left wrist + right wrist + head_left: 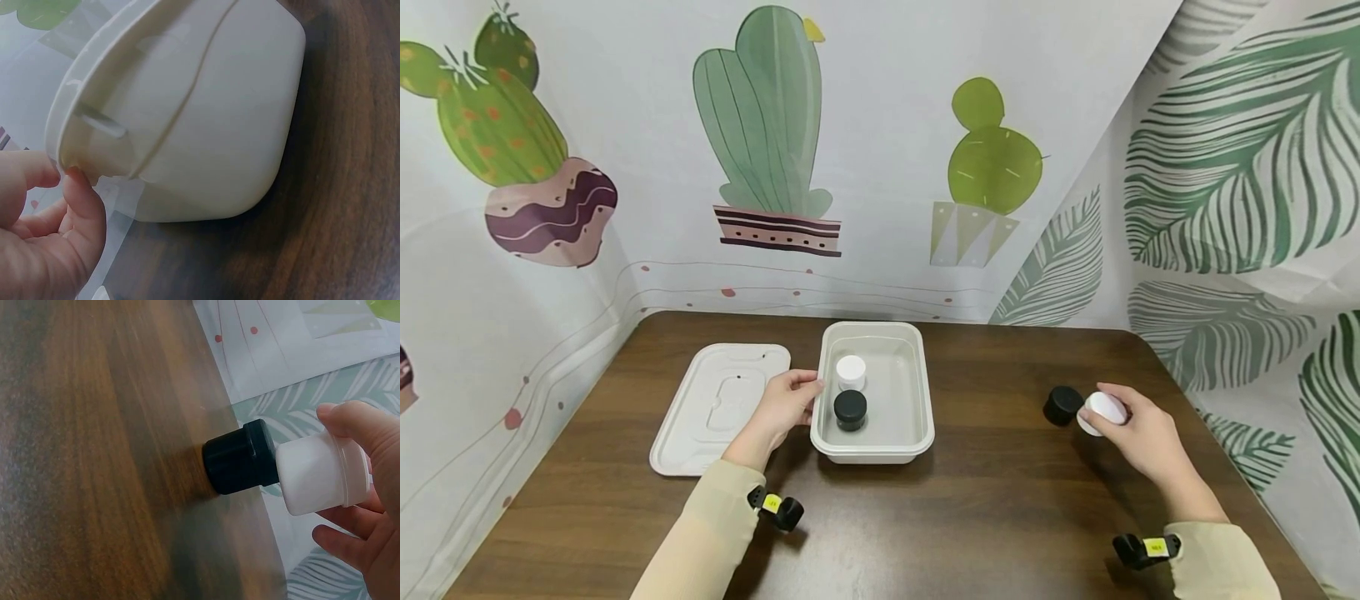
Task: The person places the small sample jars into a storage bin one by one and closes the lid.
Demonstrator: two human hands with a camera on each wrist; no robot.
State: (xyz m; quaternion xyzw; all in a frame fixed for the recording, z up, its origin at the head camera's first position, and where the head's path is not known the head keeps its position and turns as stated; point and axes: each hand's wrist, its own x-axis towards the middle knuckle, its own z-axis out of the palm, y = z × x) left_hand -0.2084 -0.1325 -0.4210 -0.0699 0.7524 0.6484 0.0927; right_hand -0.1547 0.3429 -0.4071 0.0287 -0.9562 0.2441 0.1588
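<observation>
White jar [1099, 416] sits in the grip of my right hand [1150, 437], thumb and fingers closed round it, well to the right of the container [895, 392]. From the right wrist it looks upright and lifted clear of the brown table [1000, 525]. Just beside it, on the side toward the container, a black jar [1063, 406] stands on the wood; whether the two touch I cannot tell. My left hand [780, 408] pinches the container's left rim, a fingertip tucked beneath the lip. Inside the container, in its left half, a second white jar [852, 372] stands farther from me and a second black jar [850, 409] nearer, the pair close together. Left of the container, a pale lid [718, 412] lies flat, partly hidden by my left hand. Nearer me than the container, a black wrist camera [787, 513] shows at the cuff of each cream sleeve [707, 525]. Behind the container, past the table's far edge, hangs a white cloth [887, 150] printed with cacti; off to its right are big striped leaves [1247, 167].
</observation>
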